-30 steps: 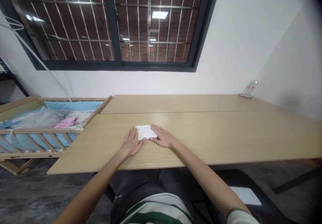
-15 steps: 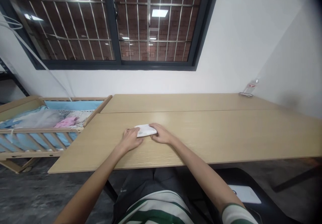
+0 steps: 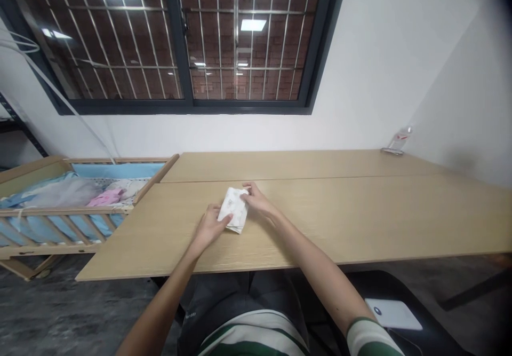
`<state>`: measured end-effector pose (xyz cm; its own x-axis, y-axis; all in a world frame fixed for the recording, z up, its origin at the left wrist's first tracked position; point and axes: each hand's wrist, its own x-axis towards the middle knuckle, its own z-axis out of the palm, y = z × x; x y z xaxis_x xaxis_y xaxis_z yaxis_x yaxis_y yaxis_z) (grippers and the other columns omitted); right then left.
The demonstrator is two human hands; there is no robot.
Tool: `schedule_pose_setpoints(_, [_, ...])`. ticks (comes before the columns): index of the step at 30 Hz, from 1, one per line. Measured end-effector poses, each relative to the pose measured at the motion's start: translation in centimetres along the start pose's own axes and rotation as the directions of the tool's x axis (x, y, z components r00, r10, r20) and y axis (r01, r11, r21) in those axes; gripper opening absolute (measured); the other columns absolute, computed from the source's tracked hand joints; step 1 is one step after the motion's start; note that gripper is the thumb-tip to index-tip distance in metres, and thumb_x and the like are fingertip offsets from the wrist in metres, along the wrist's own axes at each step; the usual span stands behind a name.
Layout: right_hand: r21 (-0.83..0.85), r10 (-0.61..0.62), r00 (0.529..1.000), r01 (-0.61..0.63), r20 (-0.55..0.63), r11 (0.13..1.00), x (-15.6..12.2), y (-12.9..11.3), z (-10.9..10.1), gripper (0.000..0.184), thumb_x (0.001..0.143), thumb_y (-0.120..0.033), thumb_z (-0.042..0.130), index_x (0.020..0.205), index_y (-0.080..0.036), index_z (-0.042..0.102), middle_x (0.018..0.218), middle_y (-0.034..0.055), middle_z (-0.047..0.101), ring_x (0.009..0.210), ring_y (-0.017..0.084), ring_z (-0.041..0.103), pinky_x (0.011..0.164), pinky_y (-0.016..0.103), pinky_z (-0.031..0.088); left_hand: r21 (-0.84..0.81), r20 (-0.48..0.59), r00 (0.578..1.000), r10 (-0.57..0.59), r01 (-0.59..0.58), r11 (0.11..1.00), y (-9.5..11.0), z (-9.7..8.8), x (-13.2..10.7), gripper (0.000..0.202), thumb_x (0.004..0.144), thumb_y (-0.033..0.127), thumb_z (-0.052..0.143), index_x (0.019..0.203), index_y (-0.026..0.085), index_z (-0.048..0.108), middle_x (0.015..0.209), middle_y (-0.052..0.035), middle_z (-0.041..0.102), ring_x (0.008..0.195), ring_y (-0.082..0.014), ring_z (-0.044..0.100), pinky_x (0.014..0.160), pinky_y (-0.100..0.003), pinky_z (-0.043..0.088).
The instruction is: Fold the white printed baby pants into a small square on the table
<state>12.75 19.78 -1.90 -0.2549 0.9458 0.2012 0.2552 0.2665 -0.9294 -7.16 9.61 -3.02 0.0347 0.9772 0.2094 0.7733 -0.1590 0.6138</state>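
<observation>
A small folded white cloth (image 3: 234, 210) with a faint print is held tilted just over the wooden tabletop, its layered lower edge facing me. My left hand (image 3: 211, 227) grips its left side, thumb across the front and fingers mostly hidden behind. At the upper right corner, my right hand (image 3: 257, 200) pinches the cloth with the thumb on its face. The right fingers reach partly behind it.
The wide wooden table (image 3: 340, 212) has a seam running along it. A clear bottle (image 3: 401, 138) leans in the far right corner. Left stands a wooden crib (image 3: 68, 212) with bedding. A white device (image 3: 394, 314) lies on a black chair (image 3: 374, 286).
The folded cloth has been turned from lying flat and sideways to a more upright tilt, its printed face showing. My right hand has moved up slightly; my left thumb now presses the front.
</observation>
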Motion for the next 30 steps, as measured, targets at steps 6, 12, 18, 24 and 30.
schedule_pose_setpoints(6, [-0.115,0.079,0.993,-0.068,0.091,0.991,-0.3,1.8,0.4,0.045,0.081,-0.030,0.073,0.119,-0.020,0.051,0.094,0.0043,0.067,0.075,0.018,0.064,0.067,0.032,0.056,0.120,-0.005,0.994,-0.109,0.109,0.987,1.2,1.5,-2.2,0.045,0.093,0.049,0.056,0.124,0.016,0.054,0.111,-0.0162,0.074,0.101,-0.0316,0.071,0.083,-0.038,0.050])
schedule_pose_setpoints(12, [-0.307,-0.113,0.989,0.136,0.091,0.942,-1.0,1.4,-0.1,0.042,0.095,-0.041,0.057,0.129,-0.015,0.054,0.122,0.0162,0.066,0.104,0.024,0.066,0.090,0.041,0.055,0.348,-0.189,0.982,-0.028,0.093,0.933,3.7,2.6,-5.6,0.051,0.097,0.052,0.042,0.125,0.011,0.057,0.127,-0.0241,0.063,0.120,-0.0400,0.057,0.098,-0.053,0.042])
schedule_pose_setpoints(18, [-0.363,-0.353,0.789,0.564,0.504,0.742,-5.3,-3.0,0.7,0.054,0.105,-0.049,0.037,0.153,-0.025,0.044,0.159,0.0077,0.040,0.150,0.025,0.031,0.124,0.047,0.022,0.404,-0.174,0.968,0.179,-0.096,0.910,5.0,5.9,-9.0,0.062,0.098,0.053,0.040,0.143,0.013,0.051,0.147,-0.0222,0.051,0.138,-0.0386,0.042,0.109,-0.053,0.037])
schedule_pose_setpoints(24, [-0.307,-0.239,0.664,0.594,0.708,0.744,-7.9,-2.6,1.6,0.051,0.107,-0.048,0.034,0.154,-0.030,0.042,0.161,-0.0017,0.037,0.152,0.021,0.026,0.127,0.041,0.018,0.427,-0.104,0.977,0.187,-0.126,0.895,4.8,6.1,-8.9,0.058,0.096,0.055,0.042,0.131,0.014,0.065,0.130,-0.0222,0.063,0.130,-0.0412,0.049,0.107,-0.057,0.038])
schedule_pose_setpoints(30, [-0.388,-0.195,0.715,0.563,0.671,0.730,-4.2,0.3,0.2,0.053,0.106,-0.050,0.036,0.157,-0.033,0.034,0.165,-0.0045,0.026,0.154,0.019,0.018,0.128,0.042,0.010,0.415,-0.111,0.980,0.165,-0.105,0.904,4.8,5.8,-8.9,0.065,0.097,0.058,0.039,0.143,0.014,0.055,0.148,-0.0220,0.051,0.136,-0.0419,0.044,0.109,-0.057,0.036])
